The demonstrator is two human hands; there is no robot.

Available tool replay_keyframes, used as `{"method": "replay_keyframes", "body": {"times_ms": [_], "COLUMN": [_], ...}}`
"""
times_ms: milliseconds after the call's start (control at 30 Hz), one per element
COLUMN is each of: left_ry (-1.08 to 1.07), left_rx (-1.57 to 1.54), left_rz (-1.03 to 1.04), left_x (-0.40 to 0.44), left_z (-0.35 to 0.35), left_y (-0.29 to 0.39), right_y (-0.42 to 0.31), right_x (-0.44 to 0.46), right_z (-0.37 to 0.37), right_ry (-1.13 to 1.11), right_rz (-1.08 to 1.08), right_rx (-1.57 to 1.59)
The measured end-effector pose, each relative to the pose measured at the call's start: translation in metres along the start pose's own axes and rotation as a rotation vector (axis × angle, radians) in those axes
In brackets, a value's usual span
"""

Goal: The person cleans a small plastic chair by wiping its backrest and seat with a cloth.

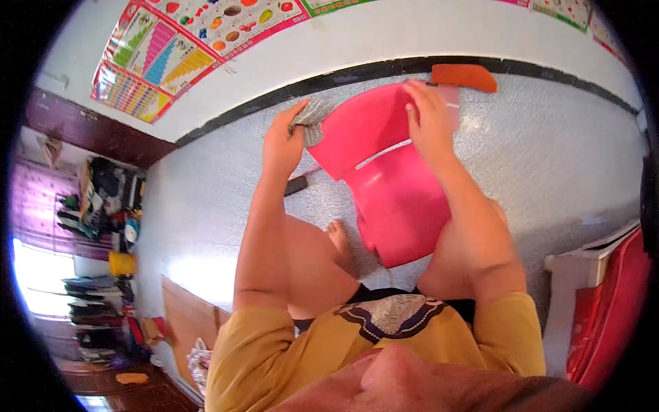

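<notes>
A pink plastic chair (401, 206) with a slot between its backrest and seat stands between my knees. My left hand (285, 141) is closed around a grey striped cloth (317, 111) against the left side of the backrest. On the far right part of the backrest rests my right hand (429, 117), its fingers bent over the top edge; what lies under the fingertips is hidden. Below my left wrist, a dark brush-like object (296, 185) lies on the floor.
An orange object (463, 77) lies against the wall's dark skirting, near a light pink piece (451, 103). At the right is a white furniture end (576, 275) beside red bedding (611, 309). A brown board (189, 323) lies at the lower left, near shelves of clothes (96, 309).
</notes>
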State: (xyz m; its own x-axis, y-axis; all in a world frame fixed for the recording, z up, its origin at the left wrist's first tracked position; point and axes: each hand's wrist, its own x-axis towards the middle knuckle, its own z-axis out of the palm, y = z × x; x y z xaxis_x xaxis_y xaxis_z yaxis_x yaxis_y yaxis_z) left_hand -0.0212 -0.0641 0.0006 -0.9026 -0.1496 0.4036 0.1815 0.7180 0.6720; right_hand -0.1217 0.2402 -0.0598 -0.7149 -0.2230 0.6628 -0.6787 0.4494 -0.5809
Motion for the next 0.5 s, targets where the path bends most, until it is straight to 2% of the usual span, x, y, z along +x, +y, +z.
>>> {"method": "replay_keyframes", "body": {"times_ms": [33,133,233,367,500], "left_ry": [-0.09,-0.261,-0.258,-0.43,-0.53], "left_rx": [0.036,0.162,0.291,0.426,0.422], "left_rz": [-0.017,0.014,-0.158,-0.369,-0.441], "left_x": [-0.001,-0.008,-0.008,0.001,-0.002], "left_z": [-0.003,0.015,0.014,-0.009,-0.025], "left_y": [0.003,0.008,0.016,0.023,0.018], "right_y": [0.004,0.014,0.023,0.024,0.016], "right_x": [0.002,0.001,-0.002,-0.003,0.0], "right_z": [-0.001,0.009,0.02,0.015,0.006], "right_ry": [0.076,0.099,0.061,0.018,-0.014], "right_rz": [-0.048,0.03,0.11,0.095,0.093], "right_rx": [-0.182,-0.345,-0.092,-0.053,-0.023]}}
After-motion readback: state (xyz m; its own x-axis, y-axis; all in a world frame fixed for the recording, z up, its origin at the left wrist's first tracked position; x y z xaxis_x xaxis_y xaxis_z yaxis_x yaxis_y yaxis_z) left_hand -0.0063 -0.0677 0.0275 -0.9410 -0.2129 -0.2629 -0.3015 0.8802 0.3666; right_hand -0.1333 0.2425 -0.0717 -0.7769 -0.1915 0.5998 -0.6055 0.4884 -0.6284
